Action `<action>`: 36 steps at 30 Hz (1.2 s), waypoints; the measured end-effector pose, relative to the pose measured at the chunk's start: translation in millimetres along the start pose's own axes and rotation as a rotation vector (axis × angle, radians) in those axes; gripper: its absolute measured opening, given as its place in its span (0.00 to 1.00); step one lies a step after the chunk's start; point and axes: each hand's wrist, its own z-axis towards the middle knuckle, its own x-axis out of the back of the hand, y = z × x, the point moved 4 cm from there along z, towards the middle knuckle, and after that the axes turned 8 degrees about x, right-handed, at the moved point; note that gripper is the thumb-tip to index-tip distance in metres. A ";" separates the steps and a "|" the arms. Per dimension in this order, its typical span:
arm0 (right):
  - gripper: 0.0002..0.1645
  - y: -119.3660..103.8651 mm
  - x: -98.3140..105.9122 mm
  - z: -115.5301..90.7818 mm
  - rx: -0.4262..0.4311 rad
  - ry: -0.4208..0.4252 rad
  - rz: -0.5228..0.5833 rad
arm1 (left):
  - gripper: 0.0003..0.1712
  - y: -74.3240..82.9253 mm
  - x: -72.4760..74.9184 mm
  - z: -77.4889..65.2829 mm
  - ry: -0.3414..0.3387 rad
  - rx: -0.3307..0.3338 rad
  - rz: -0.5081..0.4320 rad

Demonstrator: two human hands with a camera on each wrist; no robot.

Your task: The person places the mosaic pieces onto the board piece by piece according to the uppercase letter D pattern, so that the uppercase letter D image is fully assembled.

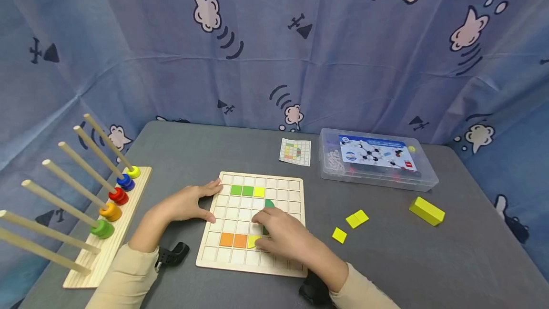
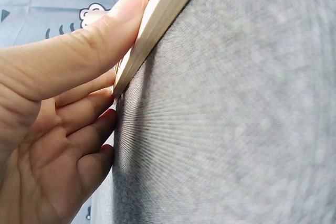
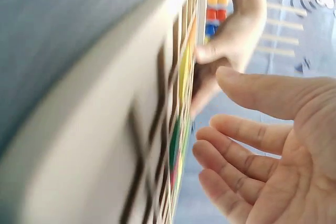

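Note:
A wooden grid board point(image 1: 223, 254) lies on the grey table. My left hand point(image 1: 187, 203) rests at its left edge, thumb point(image 2: 128, 9) against the rim and fingers spread toward the far corner. Over the lower middle of the board is my right hand point(image 1: 283, 232), fingers loosely bent with nothing between them in the right wrist view. Near its fingertips sits a yellow piece point(image 1: 251, 242), beside two orange squares point(image 1: 233, 240). Dark green pieces point(image 1: 269, 203) show partly from under the hand. Farther up the board are two green squares point(image 1: 242, 190) and a yellow square point(image 1: 259, 192).
Loose yellow squares point(image 1: 339, 235) and a yellow block point(image 1: 427, 211) lie right of the board. Behind stand a pattern card point(image 1: 295, 152) and a clear plastic box point(image 1: 377, 159). At the left, a wooden peg stand point(image 1: 107, 252) carries coloured rings.

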 end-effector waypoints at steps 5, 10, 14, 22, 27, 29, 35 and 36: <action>0.23 29.9 17.1 -36.0 -0.090 0.052 0.037 | 0.54 0.3 -1.1 1.0 -0.008 -0.001 -0.004; 0.25 56.2 29.3 -68.1 -0.221 0.056 0.043 | 0.55 -1.8 -2.7 1.2 -0.011 0.002 -0.014; 0.26 76.9 34.2 -89.9 -0.309 0.025 0.059 | 0.55 -2.8 -3.8 1.0 -0.010 0.006 -0.022; 0.22 103.6 36.7 -114.7 -0.407 -0.043 0.034 | 0.54 -2.4 -3.0 0.3 -0.016 0.002 -0.034; 0.17 107.8 35.0 -114.5 -0.405 -0.049 0.009 | 0.55 -1.5 -1.7 0.0 -0.008 -0.009 -0.032; 0.17 108.1 34.2 -114.9 -0.412 -0.049 0.008 | 0.55 -1.3 -2.0 0.0 -0.008 -0.013 -0.021; 0.16 107.7 32.8 -116.6 -0.429 -0.040 0.012 | 0.54 -1.3 -2.0 0.4 -0.008 -0.001 -0.013; 0.15 107.5 32.7 -116.7 -0.429 -0.037 0.010 | 0.54 -1.2 -2.0 0.3 -0.010 0.001 -0.018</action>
